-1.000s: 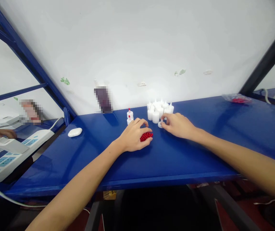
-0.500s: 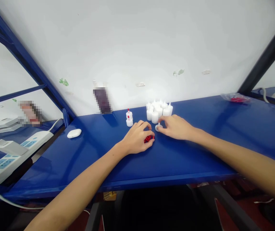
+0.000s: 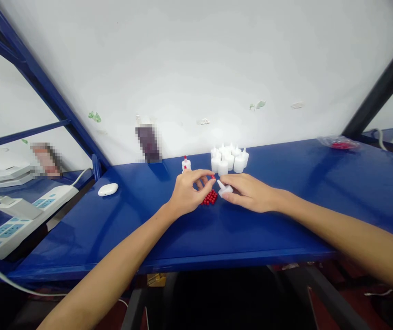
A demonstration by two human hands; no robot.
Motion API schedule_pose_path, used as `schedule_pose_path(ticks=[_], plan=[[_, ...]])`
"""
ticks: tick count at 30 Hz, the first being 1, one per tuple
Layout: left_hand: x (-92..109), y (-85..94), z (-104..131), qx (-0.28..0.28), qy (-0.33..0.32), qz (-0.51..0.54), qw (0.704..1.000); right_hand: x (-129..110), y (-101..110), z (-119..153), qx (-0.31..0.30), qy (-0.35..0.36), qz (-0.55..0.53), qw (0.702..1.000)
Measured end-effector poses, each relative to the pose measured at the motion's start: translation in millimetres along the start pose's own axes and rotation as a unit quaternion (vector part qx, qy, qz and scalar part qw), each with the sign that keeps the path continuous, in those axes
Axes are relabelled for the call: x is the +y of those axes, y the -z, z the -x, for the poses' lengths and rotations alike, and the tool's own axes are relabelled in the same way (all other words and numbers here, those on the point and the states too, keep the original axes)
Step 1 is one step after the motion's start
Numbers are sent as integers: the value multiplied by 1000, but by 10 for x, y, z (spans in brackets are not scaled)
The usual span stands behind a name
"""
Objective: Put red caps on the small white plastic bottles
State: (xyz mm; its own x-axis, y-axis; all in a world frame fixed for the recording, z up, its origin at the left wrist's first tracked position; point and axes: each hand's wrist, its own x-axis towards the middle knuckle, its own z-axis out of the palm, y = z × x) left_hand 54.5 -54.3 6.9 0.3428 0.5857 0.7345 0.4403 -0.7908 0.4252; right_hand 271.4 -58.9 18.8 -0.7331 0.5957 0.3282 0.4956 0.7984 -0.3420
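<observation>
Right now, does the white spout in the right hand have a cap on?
No: the white spout shows a bare tip; the left hand holds a red cap beside it.

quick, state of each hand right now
Left hand: closed, pinching a small red cap.
Right hand: closed, holding a white nozzle piece, tilted.

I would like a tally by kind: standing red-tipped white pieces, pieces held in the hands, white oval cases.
Standing red-tipped white pieces: 2
Red piece in left hand: 1
White pointed piece in right hand: 1
White oval case: 1
Total: 5
</observation>
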Motion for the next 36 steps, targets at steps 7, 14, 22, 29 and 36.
schedule_pose_path(ticks=[7, 14, 22, 29, 36], plan=[[19, 28, 13, -35, 16, 80, 996, -88, -5, -17, -8, -21, 40, 999], [-6, 86, 8, -65, -56, 27, 996, -45, 1, -10, 12, -26, 8, 1000], [14, 69, 18, -127, -111, -151, 974, -132, -59, -41, 18, -44, -213, 976], [-80, 74, -3, -148, -113, -151, 971, -136, -96, -39, -4, 1, -222, 975], [-334, 289, -58, -111, -49, -107, 987, -5, -95, -36, 2, -42, -132, 990]])
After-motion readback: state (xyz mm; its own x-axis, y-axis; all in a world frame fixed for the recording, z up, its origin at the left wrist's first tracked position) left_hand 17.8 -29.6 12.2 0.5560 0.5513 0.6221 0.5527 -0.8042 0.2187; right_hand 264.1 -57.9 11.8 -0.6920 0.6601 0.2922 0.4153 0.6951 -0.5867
